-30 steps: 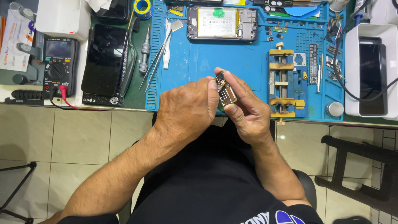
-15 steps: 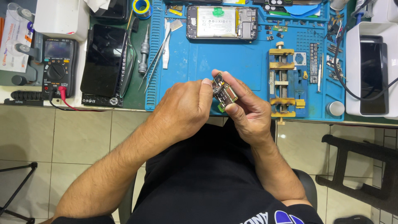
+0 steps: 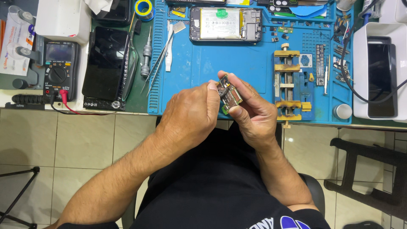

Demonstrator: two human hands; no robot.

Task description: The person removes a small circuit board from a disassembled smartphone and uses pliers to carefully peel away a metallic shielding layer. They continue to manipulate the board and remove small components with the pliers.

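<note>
little has moved: both hands stay over the blue mat, right hand still gripping the small circuit board, left hand fingers pinching its edge.

Bright, even overhead light; sharp focus throughout. Soft glare on the glossy black phone screen at ten o'clock. Faint shadows, slight bending at edges.

circuit board: bright metal shields, gold-toned, shiny | work mat: blue, matt, rubbery, ribbed edge | vise: dull brassy metal, worn | tweezers: smooth polished steel | phone screen: glossy black glass | floor tiles: beige, smooth, faint sheen
</note>
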